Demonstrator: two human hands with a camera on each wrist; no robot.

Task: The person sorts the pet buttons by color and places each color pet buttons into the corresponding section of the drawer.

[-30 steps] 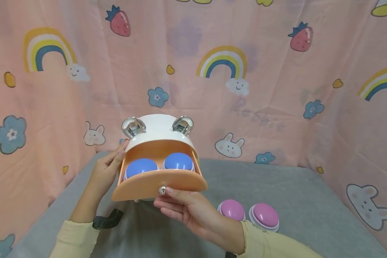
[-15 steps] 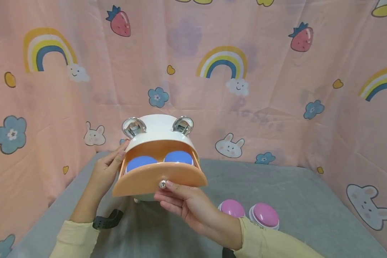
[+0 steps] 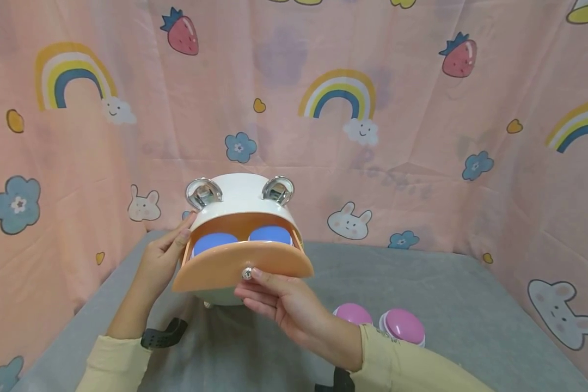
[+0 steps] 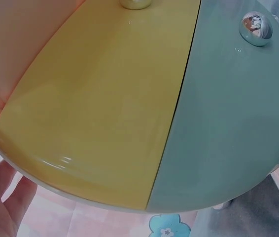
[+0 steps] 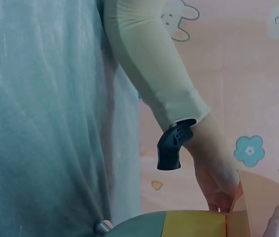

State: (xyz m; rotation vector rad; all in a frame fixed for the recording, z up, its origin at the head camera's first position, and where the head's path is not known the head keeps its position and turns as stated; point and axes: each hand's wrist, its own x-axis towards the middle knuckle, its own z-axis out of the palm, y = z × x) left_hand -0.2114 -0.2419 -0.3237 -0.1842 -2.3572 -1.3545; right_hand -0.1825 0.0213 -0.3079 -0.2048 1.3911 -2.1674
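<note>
a rounded cabinet (image 3: 240, 197) is seen over the left half of the desk (image 3: 436, 296), nearer its left edge than its right; whether all its feet touch the cloth cannot be told. it is topped with a smooth white shell, on which two shiny silver ears (image 3: 203, 193) are set. its orange drawer (image 3: 210, 268) is left partly out, with a curved, glossy front, and behind that front two blue domes (image 3: 214, 241) are held side by side, their lower parts hidden. a yellow drawer (image 4: 100, 108) and a green drawer (image 4: 228, 113) are shown flush with each other, split by a thin dark line, and each is fitted with a round knob. the orange drawer's silver knob (image 3: 247, 273) is pinched by the right hand (image 3: 299, 316). the cabinet's left side is touched by the left hand (image 3: 159, 264), its thumb and fingers spread apart. two pink domes (image 3: 404, 326) with white rims are placed between the cabinet and the desk's right edge, partly covered by the right sleeve (image 3: 416, 365). beyond the far edge, a pink curtain (image 3: 406, 152) is hung.
</note>
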